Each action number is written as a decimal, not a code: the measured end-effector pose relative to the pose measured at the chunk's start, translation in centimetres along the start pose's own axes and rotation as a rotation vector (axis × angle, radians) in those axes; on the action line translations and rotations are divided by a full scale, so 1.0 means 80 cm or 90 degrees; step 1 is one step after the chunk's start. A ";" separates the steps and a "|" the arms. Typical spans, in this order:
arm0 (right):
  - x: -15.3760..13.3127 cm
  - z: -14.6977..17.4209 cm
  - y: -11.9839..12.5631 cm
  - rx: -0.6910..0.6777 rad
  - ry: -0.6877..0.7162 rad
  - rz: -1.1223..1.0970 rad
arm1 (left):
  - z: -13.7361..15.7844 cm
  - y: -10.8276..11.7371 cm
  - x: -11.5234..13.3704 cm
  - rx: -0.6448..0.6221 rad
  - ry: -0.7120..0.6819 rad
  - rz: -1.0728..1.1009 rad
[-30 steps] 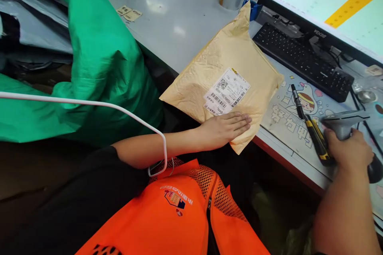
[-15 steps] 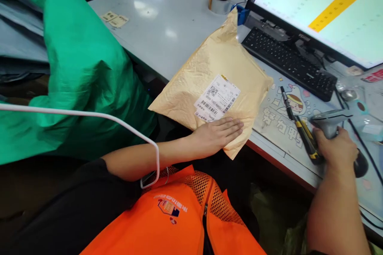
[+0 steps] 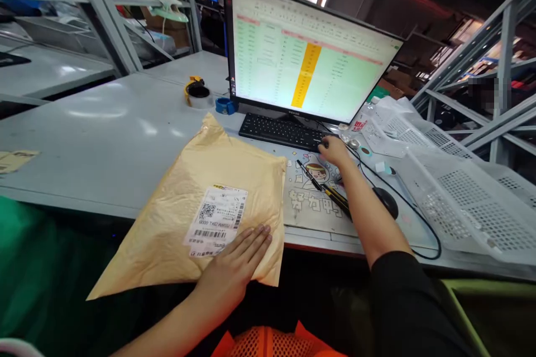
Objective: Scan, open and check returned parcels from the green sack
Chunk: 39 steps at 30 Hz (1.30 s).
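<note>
A padded yellow mailer bag (image 3: 180,206) with a white shipping label (image 3: 218,217) lies partly over the table's front edge. My left hand (image 3: 238,259) rests flat on its lower right part, fingers stretched out beside the label. My right hand (image 3: 335,150) is at the right end of a black keyboard (image 3: 280,133), holding nothing, its fingertips at the keys and slightly apart. Below my right forearm are a pen (image 3: 309,174) and a yellow-black utility knife (image 3: 337,201), partly covered by the arm.
A monitor (image 3: 301,56) showing a spreadsheet stands behind the keyboard. A tape dispenser (image 3: 197,93) and a blue tape roll (image 3: 226,105) sit left of it. On the right are a black mouse (image 3: 385,202), its cable and white perforated baskets (image 3: 473,201). Green sacking (image 3: 25,256) hangs at the left.
My right hand has let go of the barcode scanner and moved forward to the keyboard. My left hand stays on the mailer bag. The view has tilted up, bringing more of the monitor into sight.
</note>
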State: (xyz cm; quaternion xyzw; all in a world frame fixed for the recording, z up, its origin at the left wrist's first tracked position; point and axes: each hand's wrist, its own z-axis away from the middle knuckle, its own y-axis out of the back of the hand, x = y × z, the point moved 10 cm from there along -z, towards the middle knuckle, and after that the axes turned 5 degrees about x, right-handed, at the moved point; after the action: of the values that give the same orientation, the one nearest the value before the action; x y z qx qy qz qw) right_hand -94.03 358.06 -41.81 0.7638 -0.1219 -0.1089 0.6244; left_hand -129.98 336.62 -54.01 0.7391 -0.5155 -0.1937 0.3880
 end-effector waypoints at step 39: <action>-0.078 -0.077 -0.067 -0.035 -0.020 -0.066 | 0.011 -0.032 0.002 -0.131 -0.074 -0.044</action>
State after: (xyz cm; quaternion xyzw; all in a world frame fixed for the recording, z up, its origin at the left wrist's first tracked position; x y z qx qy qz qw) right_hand -97.76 366.78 -45.74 0.7498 -0.0893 -0.1564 0.6367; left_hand -128.96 336.58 -56.54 0.7001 -0.4889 -0.3012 0.4245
